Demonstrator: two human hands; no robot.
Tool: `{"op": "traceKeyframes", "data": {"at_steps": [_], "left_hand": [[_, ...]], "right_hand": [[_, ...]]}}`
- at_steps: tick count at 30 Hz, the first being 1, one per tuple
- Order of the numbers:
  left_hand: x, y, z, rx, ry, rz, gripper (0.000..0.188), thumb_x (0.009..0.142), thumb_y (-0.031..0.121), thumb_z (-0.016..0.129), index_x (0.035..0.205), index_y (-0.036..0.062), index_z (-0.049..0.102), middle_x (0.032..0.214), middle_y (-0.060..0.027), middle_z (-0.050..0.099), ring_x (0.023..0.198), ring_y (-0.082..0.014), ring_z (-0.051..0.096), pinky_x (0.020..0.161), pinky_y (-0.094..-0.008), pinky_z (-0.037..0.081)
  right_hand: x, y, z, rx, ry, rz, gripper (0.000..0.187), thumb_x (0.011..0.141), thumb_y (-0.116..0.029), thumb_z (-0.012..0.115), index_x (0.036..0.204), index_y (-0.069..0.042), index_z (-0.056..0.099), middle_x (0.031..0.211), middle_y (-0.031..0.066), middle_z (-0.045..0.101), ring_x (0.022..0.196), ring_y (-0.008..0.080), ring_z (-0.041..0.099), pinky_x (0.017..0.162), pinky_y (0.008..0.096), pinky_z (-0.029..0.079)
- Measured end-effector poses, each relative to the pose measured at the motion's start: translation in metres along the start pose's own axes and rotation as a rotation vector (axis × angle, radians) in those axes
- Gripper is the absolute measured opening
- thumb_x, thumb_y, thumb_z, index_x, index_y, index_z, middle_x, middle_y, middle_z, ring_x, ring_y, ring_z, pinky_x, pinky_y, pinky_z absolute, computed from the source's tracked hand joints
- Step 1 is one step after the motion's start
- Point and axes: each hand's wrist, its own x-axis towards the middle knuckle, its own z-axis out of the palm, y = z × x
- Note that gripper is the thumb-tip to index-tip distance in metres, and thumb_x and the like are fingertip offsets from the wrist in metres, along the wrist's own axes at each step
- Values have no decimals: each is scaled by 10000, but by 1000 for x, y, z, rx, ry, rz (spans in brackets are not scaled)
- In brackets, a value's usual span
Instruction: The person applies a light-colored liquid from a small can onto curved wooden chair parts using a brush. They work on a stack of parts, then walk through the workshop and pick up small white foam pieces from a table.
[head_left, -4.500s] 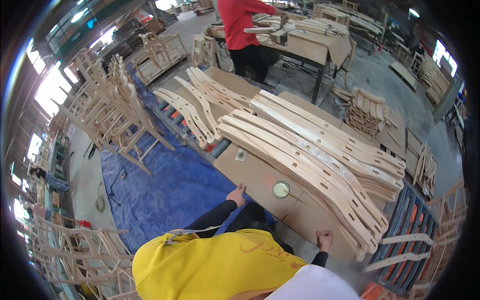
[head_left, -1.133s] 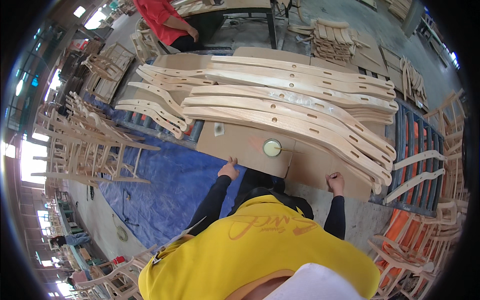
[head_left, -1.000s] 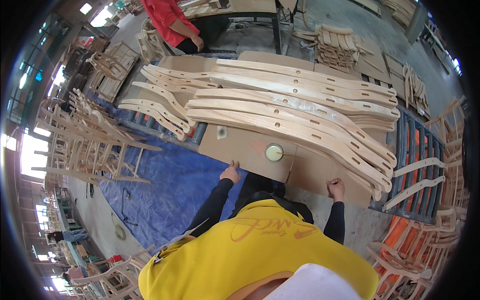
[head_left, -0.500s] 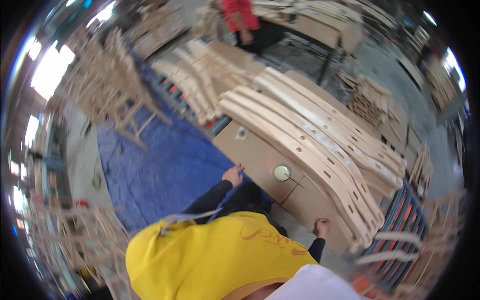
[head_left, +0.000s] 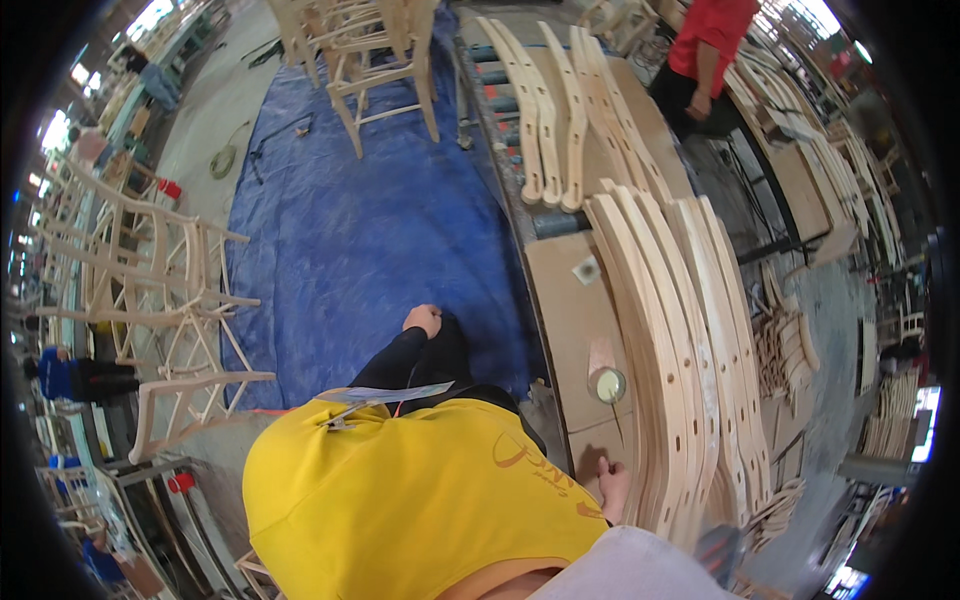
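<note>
My left hand [head_left: 424, 319] is closed in a loose fist above the blue sheet on the floor, with nothing visible in it. My right hand [head_left: 612, 485] is at the near end of the cardboard-topped bench, its thumb raised and its fingers curled in. Nothing shows in that hand. Ahead of it, a round cup of pale liquid [head_left: 606, 385] stands on the cardboard [head_left: 572, 330], with a thin stick leaning out. Long curved wooden chair parts [head_left: 665, 350] with slots and holes lie side by side just right of the cup.
More curved wooden parts [head_left: 575, 110] lie on the roller bench farther away. The blue sheet [head_left: 370, 220] covers the floor to my left. Wooden chair frames [head_left: 385, 70] stand at its far end, others [head_left: 165, 270] along its left side. A person in red [head_left: 705, 50] stands beyond the bench.
My view has turned left, so the bench now runs away from me along the right. My left hand has moved off the bench edge, its stretched fingers now curled.
</note>
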Motion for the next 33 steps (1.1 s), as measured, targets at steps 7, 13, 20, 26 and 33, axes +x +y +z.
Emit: {"op": "traceKeyframes", "data": {"at_steps": [7, 13, 20, 26, 33], "left_hand": [[26, -119, -46, -110, 16, -245, 277, 774, 212, 547, 967, 127, 728, 996, -164, 675, 966, -353, 635, 890, -411, 496], [57, -196, -100, -203, 38, -435, 291, 752, 232, 551, 939, 98, 729, 997, -165, 678, 997, -331, 628, 901, -398, 489], [110, -255, -166, -366, 44, -565, 322, 754, 254, 548, 973, 92, 720, 999, -163, 681, 988, -336, 633, 895, -402, 487], [149, -297, -190, -484, 275, -397, 332, 821, 200, 563, 1064, -3, 663, 891, -132, 703, 660, -210, 689, 643, -337, 559], [162, -366, -210, -490, 97, -701, 316, 783, 260, 551, 971, 59, 708, 799, -150, 700, 685, -266, 695, 720, -366, 541]], "right_hand": [[57, -241, -3, -126, 58, -507, 313, 848, -324, 672, 931, -22, 662, 810, 139, 697, 759, 263, 688, 706, 370, 525], [62, -464, 75, -248, -156, -850, 266, 847, -247, 675, 979, -18, 645, 827, 145, 696, 801, 251, 688, 709, 341, 528], [20, -636, 175, -176, -468, -1139, 290, 837, -263, 672, 1019, -40, 634, 855, 162, 681, 830, 311, 665, 734, 391, 511], [66, -681, 252, -562, -602, -1133, 365, 800, -377, 686, 1001, -74, 665, 845, 161, 684, 856, 334, 657, 757, 417, 513], [160, -757, 297, -656, -506, -972, 357, 797, -390, 679, 995, -92, 676, 948, 148, 686, 948, 325, 642, 825, 427, 504]]}}
